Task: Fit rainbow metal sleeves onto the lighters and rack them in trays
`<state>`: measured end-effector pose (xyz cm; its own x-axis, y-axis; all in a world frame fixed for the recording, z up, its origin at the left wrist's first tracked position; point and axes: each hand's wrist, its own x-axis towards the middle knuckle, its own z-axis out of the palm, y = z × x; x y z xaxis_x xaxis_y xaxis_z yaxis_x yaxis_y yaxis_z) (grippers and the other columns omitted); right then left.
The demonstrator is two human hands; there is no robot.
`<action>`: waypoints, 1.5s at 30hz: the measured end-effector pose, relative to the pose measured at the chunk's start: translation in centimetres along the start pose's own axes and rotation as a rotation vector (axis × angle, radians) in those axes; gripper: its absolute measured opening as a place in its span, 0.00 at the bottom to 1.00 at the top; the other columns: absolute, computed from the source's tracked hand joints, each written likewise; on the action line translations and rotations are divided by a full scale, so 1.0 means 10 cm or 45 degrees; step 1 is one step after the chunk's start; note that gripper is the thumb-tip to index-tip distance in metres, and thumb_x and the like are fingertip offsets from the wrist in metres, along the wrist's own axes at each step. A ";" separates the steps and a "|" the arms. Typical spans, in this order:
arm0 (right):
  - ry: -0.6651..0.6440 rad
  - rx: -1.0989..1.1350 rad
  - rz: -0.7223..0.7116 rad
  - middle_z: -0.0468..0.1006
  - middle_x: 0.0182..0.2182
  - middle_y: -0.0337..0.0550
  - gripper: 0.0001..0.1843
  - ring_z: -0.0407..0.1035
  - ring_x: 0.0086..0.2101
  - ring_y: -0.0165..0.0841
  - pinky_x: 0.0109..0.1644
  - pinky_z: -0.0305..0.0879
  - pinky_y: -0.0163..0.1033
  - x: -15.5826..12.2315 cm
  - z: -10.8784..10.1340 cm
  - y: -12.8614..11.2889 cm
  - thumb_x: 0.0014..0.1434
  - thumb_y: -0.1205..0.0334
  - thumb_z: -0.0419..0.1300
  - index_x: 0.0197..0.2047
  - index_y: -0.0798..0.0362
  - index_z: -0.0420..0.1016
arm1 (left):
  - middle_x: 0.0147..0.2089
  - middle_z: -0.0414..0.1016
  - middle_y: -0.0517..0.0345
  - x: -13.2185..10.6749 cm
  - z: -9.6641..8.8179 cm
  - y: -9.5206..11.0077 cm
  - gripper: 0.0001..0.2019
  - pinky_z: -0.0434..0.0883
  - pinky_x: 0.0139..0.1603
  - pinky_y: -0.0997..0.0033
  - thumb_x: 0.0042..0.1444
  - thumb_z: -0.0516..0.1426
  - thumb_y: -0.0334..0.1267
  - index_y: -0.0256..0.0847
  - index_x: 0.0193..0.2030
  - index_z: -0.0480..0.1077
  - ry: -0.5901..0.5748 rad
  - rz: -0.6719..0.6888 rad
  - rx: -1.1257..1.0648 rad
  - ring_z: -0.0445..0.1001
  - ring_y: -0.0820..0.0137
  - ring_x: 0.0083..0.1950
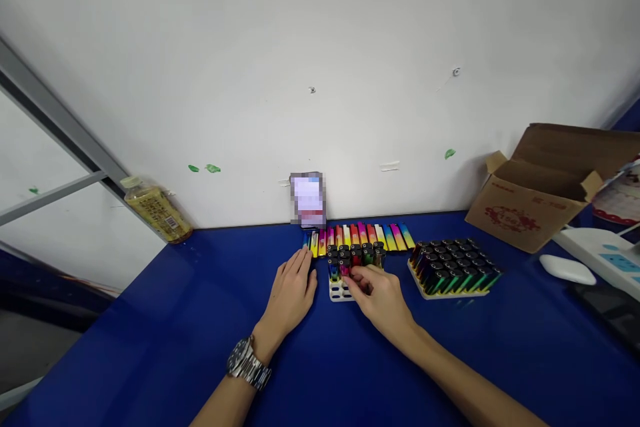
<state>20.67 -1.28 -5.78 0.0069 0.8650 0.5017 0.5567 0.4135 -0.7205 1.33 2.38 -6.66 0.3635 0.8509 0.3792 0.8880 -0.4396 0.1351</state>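
Note:
My right hand (383, 295) pinches a pinkish-red lighter (345, 267) that stands upright in a white holed tray (341, 294). Several more black-topped lighters stand in the tray's back rows, and some of its front holes show. My left hand (293, 290), with a metal watch on the wrist, lies flat left of the tray, fingers stretched out. Its fingertips reach the left end of a row of colourful lighters (363, 233) lying side by side behind the tray; whether they touch one I cannot tell.
To the right, a second tray (425, 290) is packed with dark lighters. An opened cardboard box (520, 213), a white earphone case (567, 269) and a power strip (607, 257) are farther right. A phone (309, 200) leans on the wall; a bottle (157, 211) stands tilted at left.

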 end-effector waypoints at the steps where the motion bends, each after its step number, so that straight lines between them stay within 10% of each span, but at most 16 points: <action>1: -0.003 0.004 -0.003 0.74 0.22 0.44 0.11 0.68 0.21 0.32 0.24 0.63 0.35 0.00 0.00 0.00 0.59 0.58 0.57 0.31 0.54 0.77 | 0.63 0.66 0.44 0.00 0.00 0.00 0.21 0.66 0.59 0.57 0.64 0.45 0.38 0.36 0.61 0.63 0.010 -0.002 0.007 0.64 0.60 0.63; 22: -0.099 0.058 -0.083 0.75 0.26 0.46 0.14 0.69 0.23 0.31 0.24 0.63 0.34 0.03 0.04 -0.06 0.60 0.67 0.51 0.37 0.59 0.79 | 0.33 0.70 0.53 0.04 -0.10 -0.03 0.08 0.67 0.36 0.65 0.61 0.49 0.32 0.38 0.32 0.68 0.102 -0.106 0.199 0.69 0.64 0.35; 33: 0.130 0.078 -0.201 0.75 0.26 0.46 0.12 0.68 0.22 0.29 0.24 0.64 0.33 0.00 -0.02 -0.11 0.60 0.69 0.51 0.37 0.58 0.77 | 0.25 0.65 0.58 0.02 -0.09 -0.13 0.09 0.62 0.25 0.71 0.53 0.50 0.29 0.37 0.33 0.71 0.170 -0.281 0.176 0.67 0.68 0.26; 40: 0.126 0.136 -0.396 0.76 0.29 0.46 0.10 0.71 0.26 0.31 0.30 0.68 0.34 -0.05 -0.06 -0.27 0.61 0.70 0.52 0.38 0.57 0.74 | 0.30 0.68 0.57 0.00 -0.31 0.13 0.11 0.69 0.34 0.74 0.58 0.53 0.28 0.34 0.47 0.68 0.843 0.018 -0.197 0.68 0.73 0.30; 45: 0.012 0.210 -0.168 0.73 0.30 0.43 0.09 0.68 0.26 0.30 0.30 0.66 0.35 -0.06 -0.08 -0.41 0.63 0.62 0.52 0.40 0.54 0.71 | 0.40 0.72 0.51 -0.14 -0.35 0.51 0.17 0.72 0.42 0.73 0.58 0.54 0.24 0.36 0.55 0.63 0.766 0.381 -0.471 0.71 0.71 0.39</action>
<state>19.08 -3.73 -2.73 -0.0491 0.7978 0.6009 0.4100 0.5647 -0.7162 4.36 -2.02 -3.29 0.2633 0.4240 0.8665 0.5856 -0.7841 0.2057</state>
